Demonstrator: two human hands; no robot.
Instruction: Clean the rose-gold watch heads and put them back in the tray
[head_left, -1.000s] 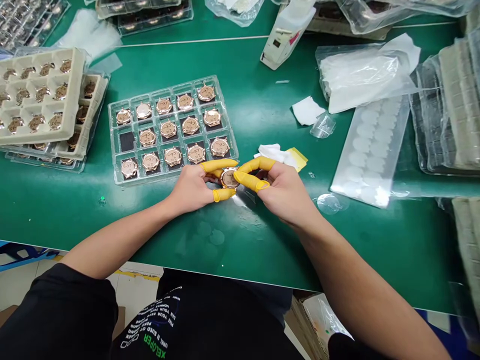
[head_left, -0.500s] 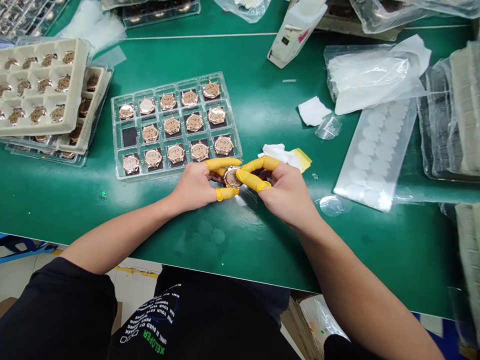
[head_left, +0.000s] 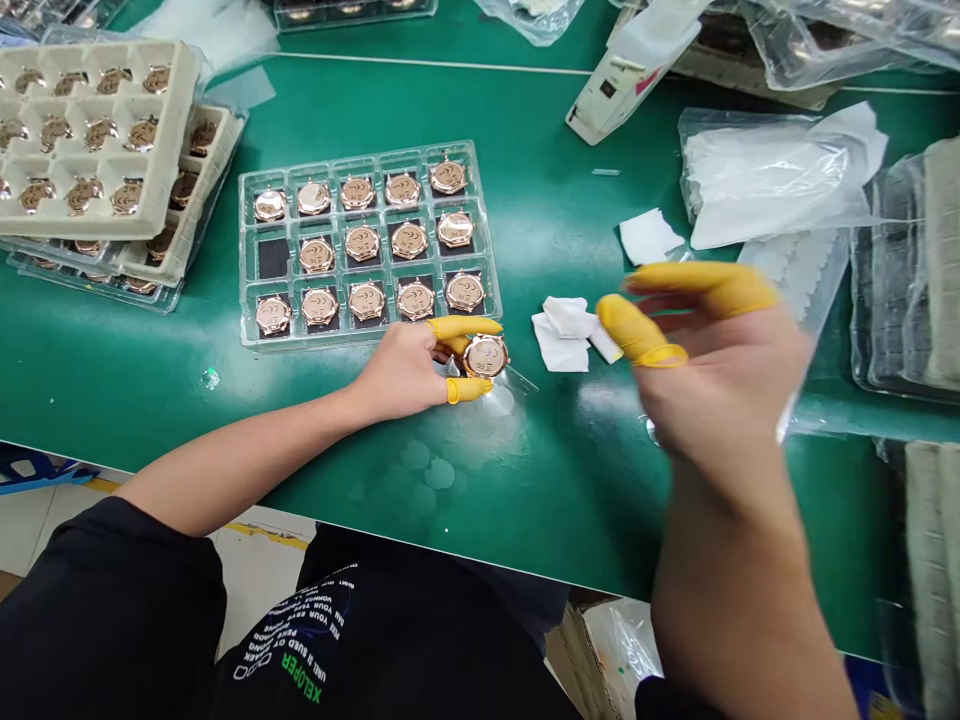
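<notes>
Watch case (head_left: 486, 356): sitting in the left grip near mid-scene, turning its marked back upward; being held by the edge, probably to leave that face uncovered.
Left hand (head_left: 401, 370): extending from 9 o'clock of the case; pinching it with a thumb at 7 o'clock and a forefinger at 12.
Right hand (head_left: 712, 360): hanging at 3 o'clock, well apart from the case; parting thumb and forefinger, gripping nothing visible, though blurring at the tips.
Yellow finger covers (head_left: 469, 390): sheathing digits on both hands, presumably to keep prints off polished metal.
Clear tray (head_left: 300, 340): lying at 11 o'clock, near the left hand; holding similar cases in separate pockets, probably against scratching; showing a dark pad in the left-end middle pocket.
White wipes (head_left: 566, 350): lying at 3 o'clock, between case and right hand, apparently for easy reach.
Beige trays (head_left: 178, 140): stacking up askew at 10 o'clock, likely saving bench space.
Pale discs (head_left: 440, 474): lying flat at 7 o'clock.
</notes>
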